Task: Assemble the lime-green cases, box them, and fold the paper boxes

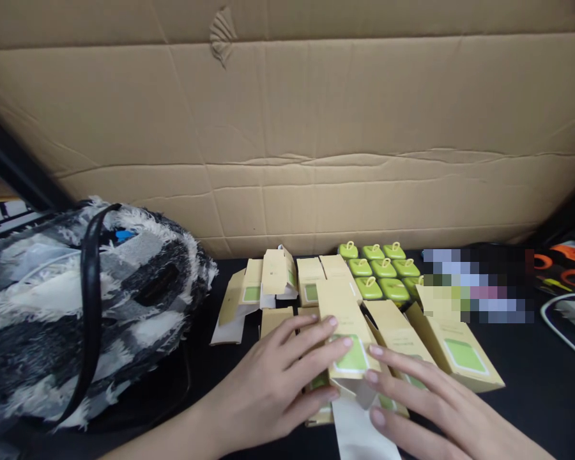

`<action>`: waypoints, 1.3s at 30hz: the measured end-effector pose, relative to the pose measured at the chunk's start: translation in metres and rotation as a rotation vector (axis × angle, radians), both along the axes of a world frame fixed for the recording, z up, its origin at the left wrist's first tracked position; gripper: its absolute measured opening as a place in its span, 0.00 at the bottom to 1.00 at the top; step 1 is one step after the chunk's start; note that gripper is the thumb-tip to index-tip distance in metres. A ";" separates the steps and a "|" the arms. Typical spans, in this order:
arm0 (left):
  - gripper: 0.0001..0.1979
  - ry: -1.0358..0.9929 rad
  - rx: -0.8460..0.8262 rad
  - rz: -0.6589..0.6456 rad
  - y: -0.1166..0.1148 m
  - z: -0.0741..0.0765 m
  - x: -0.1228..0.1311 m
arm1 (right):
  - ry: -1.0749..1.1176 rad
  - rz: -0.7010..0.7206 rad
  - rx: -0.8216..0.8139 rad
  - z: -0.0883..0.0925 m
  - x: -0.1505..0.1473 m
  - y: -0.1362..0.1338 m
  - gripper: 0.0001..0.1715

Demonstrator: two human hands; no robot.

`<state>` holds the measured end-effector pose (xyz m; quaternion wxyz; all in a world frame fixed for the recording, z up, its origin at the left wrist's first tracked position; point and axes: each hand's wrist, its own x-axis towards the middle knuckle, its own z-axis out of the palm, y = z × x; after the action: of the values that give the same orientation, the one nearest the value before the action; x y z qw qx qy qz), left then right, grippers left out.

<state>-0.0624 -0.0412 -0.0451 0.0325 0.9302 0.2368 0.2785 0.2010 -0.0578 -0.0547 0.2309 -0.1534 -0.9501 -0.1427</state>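
A small tan cardboard box [342, 303] with a green label lies between my two hands, its near end open and a white flap hanging toward me. My left hand [285, 377] has its fingers along the box's left side, fingertips on its face. From the right, my right hand [426, 399] presses its fingertips against the box's edge near the open end. Beneath and around it are more tan boxes, including one to the right [464, 345] with the same label. Several green square-bodied items [381, 268] with loop handles stand in rows behind.
A fluffy black-and-white bag [138, 306] with a black strap fills the left side. Upright brown cardboard [316, 115] forms the back. At right are orange-handled scissors [572, 252], a white cable [556, 326] and a blurred-out patch. The table [531, 409] is black.
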 end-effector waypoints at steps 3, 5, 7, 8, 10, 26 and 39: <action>0.14 -0.017 -0.005 -0.022 0.001 -0.001 0.001 | 0.063 -0.013 -0.019 0.003 -0.002 -0.002 0.09; 0.13 -0.014 -0.004 -0.025 0.001 0.000 0.001 | 0.143 -0.079 -0.048 0.007 -0.007 -0.004 0.10; 0.14 -0.030 0.001 -0.040 0.001 0.001 0.001 | 0.235 -0.149 -0.109 0.009 -0.011 -0.006 0.14; 0.15 -0.041 0.001 -0.049 0.001 0.002 0.001 | 0.269 -0.171 -0.145 0.009 -0.013 -0.006 0.15; 0.18 -0.051 -0.004 -0.063 0.001 0.002 0.001 | 0.289 -0.166 -0.188 0.008 -0.014 -0.006 0.15; 0.33 -0.057 -0.100 -0.062 0.000 -0.005 -0.004 | 0.282 -0.195 -0.210 -0.010 -0.005 -0.012 0.16; 0.27 -0.047 -0.081 -0.057 0.000 -0.001 -0.003 | 0.199 -0.168 -0.132 -0.013 0.007 -0.012 0.19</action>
<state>-0.0652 -0.0410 -0.0457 0.0833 0.9278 0.2205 0.2893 0.2077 -0.0695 -0.0680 0.3004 -0.2608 -0.9137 -0.0829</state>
